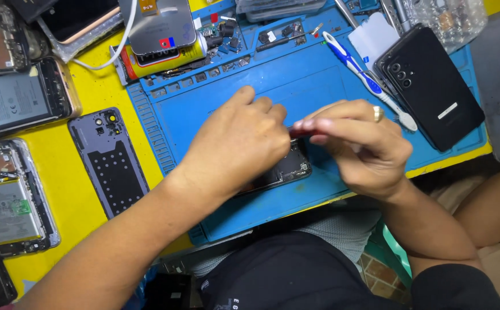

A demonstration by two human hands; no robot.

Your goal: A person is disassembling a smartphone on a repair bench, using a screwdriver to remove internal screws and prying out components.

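Left hand (244,138) presses the opened phone (287,169) on the blue mat (318,74); right hand (359,143) pinches a red-handled tool (302,132); yellow table (89,92).

Head camera, single view: looks steeply down from above the tabletop's (83,189) near edge, close in, centred on the blue mat (318,86); far edge cropped.

Opened phone (289,170) mostly hidden under left hand (241,140); red tool (302,132) blurred.
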